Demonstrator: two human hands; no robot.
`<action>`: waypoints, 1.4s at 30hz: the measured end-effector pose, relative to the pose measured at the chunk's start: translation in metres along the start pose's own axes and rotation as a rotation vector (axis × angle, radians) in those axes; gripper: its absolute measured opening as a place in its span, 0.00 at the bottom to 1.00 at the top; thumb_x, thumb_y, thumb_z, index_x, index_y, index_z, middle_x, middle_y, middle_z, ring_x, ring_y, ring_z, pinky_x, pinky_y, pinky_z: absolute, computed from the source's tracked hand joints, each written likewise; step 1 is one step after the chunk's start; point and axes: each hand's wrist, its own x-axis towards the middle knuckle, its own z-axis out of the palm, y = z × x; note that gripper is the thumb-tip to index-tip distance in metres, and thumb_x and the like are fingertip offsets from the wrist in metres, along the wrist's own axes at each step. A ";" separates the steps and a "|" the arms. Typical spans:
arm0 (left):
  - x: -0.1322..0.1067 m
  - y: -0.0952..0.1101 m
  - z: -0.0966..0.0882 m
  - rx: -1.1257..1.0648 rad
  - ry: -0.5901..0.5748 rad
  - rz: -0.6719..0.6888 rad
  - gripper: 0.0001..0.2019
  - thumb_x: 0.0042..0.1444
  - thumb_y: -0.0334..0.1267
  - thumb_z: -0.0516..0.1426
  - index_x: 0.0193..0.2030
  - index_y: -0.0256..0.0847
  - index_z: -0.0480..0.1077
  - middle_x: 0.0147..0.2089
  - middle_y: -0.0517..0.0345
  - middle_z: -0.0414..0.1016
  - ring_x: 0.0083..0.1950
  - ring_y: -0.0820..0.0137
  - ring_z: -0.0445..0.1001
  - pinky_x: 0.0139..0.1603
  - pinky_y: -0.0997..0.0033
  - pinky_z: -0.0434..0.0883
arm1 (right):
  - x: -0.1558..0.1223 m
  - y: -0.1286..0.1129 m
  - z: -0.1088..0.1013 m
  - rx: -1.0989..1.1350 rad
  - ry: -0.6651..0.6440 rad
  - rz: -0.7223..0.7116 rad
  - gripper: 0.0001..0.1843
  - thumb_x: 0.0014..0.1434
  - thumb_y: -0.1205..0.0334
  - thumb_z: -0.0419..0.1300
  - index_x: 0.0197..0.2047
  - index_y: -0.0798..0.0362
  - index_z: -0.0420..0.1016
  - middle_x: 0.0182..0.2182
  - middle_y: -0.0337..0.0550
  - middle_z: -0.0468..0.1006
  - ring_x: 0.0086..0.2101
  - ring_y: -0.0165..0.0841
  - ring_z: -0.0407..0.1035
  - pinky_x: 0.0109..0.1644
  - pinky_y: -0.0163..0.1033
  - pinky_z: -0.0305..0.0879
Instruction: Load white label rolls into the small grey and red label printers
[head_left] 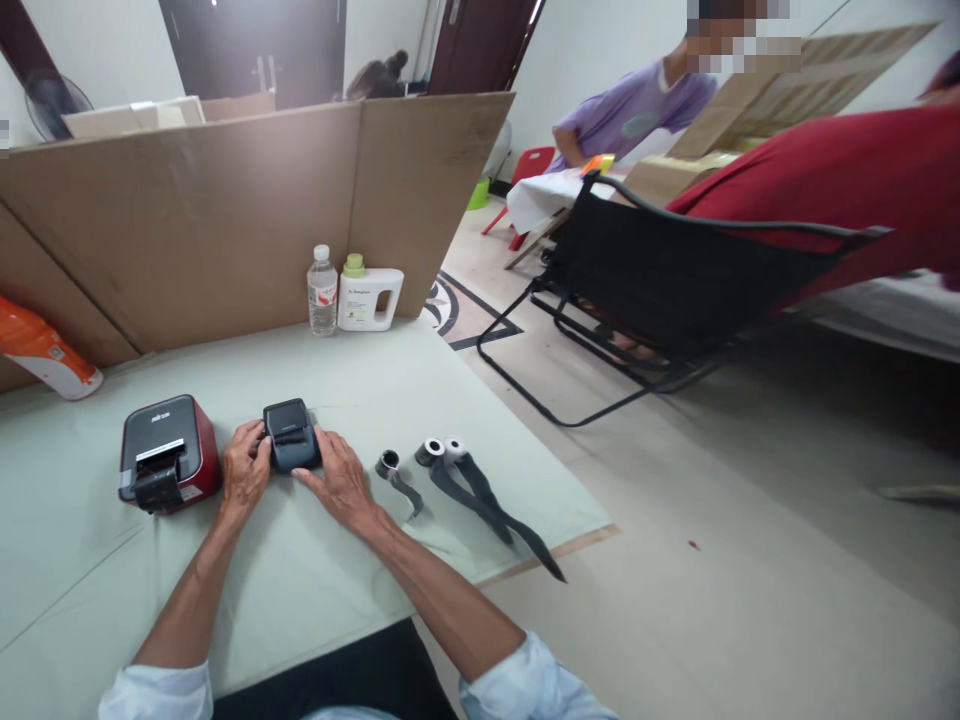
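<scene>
A small dark label printer (291, 436) sits on the pale green tabletop between my two hands. My left hand (246, 465) grips its left side, fingers curled against the edge. On the opposite side, my right hand (341, 478) presses along the casing with the thumb near the front corner. To the left stands a larger black and red printer (166, 450) with a dark strip at its front slot. Right of my right hand lie a small dark roll (388, 463) with its tail unwound, and two more rolls, a black one (430, 453) and a whitish-cored one (454, 449), trailing long black strips.
A cardboard panel (225, 220) stands along the table's back. Before it are a water bottle (322, 295), a white jug (369, 298) and an orange and white bottle (49, 345). Beyond the table's right edge are a black folding chair (675, 270) and people.
</scene>
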 end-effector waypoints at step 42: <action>0.043 0.003 0.000 -0.305 -0.182 -0.516 0.32 0.49 0.28 0.59 0.64 0.34 0.76 0.45 0.49 0.84 0.21 0.78 0.67 0.17 0.79 0.58 | -0.001 -0.003 -0.004 0.055 -0.020 0.051 0.38 0.67 0.51 0.65 0.74 0.53 0.59 0.57 0.58 0.76 0.55 0.49 0.72 0.59 0.56 0.73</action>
